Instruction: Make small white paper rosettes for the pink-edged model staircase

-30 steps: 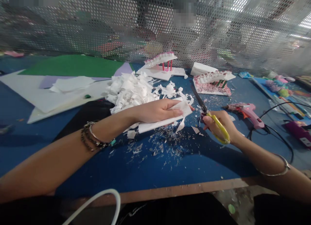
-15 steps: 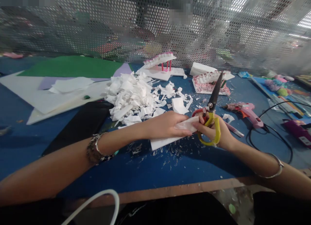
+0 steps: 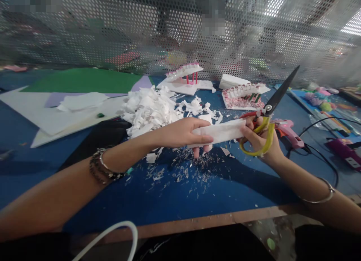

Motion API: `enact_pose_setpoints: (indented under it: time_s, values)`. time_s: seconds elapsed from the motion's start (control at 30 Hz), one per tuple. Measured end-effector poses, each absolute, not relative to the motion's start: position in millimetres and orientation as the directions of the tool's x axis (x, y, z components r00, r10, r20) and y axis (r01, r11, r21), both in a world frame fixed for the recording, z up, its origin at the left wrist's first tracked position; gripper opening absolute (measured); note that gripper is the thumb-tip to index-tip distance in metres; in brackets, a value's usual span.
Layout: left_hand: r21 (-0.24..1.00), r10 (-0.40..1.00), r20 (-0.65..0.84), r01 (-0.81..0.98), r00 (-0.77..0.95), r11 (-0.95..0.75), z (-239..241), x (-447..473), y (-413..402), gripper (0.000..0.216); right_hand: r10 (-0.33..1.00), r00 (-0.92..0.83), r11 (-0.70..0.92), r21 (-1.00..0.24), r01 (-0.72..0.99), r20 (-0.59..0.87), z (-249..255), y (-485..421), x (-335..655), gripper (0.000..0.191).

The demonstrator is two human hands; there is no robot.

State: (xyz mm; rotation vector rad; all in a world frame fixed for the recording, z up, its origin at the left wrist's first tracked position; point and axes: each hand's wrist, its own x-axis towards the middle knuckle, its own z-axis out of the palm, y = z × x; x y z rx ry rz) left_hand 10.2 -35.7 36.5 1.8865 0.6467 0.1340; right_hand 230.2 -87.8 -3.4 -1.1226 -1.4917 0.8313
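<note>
A folded strip of white paper [image 3: 224, 131] stretches between my two hands above the blue table. My left hand [image 3: 187, 132] grips its left end between thumb and fingers. The right hand [image 3: 265, 141] pinches the other end and also keeps hold of scissors [image 3: 269, 141] with yellow and red handles, their dark blades pointing up and to the right. Behind my left hand lies a heap of cut white paper pieces [image 3: 150, 109]. Small white scraps [image 3: 194, 165] are scattered on the table below the strip.
Two small paper models, one on pink posts [image 3: 187, 80] and one with a red-speckled base [image 3: 239, 99], stand at the back. A pink glue gun [image 3: 290, 133] with a black cord lies right. Green sheet [image 3: 84, 80] and white boards [image 3: 36, 110] are left. Perforated metal screen [image 3: 180, 32] behind.
My hands have moved apart and up, drawing the paper strip out straight between them. The scissors have shifted right, their blades tilting further right.
</note>
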Motion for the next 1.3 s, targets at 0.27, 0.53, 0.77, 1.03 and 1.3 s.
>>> enact_pose_setpoints:
  time_s: [0.27,0.53,0.77,1.03,1.3]
  values:
    - [0.868,0.662,-0.055,0.364,0.748,-0.338,52,2,-35,0.029,0.908,-0.283,0.373,-0.903,0.214,0.309,-8,-83,239,0.032]
    - [0.891,0.713,0.212,0.166,0.668,-0.421,49,3,-35,0.023,0.848,-0.438,0.487,-0.764,0.422,0.299,-12,-85,237,0.050]
    - [0.928,0.708,0.176,0.124,0.684,-0.350,49,6,-40,0.016,0.836,-0.472,0.532,-0.627,0.569,0.280,0,-91,227,0.062]
    - [0.910,0.660,0.117,0.186,0.742,-0.370,47,6,-42,0.016,0.838,-0.462,0.533,-0.614,0.582,0.289,1,-93,227,0.063]
    - [0.911,0.664,0.063,0.229,0.745,-0.343,47,7,-41,0.020,0.830,-0.467,0.554,-0.557,0.619,0.306,1,-93,231,0.062]
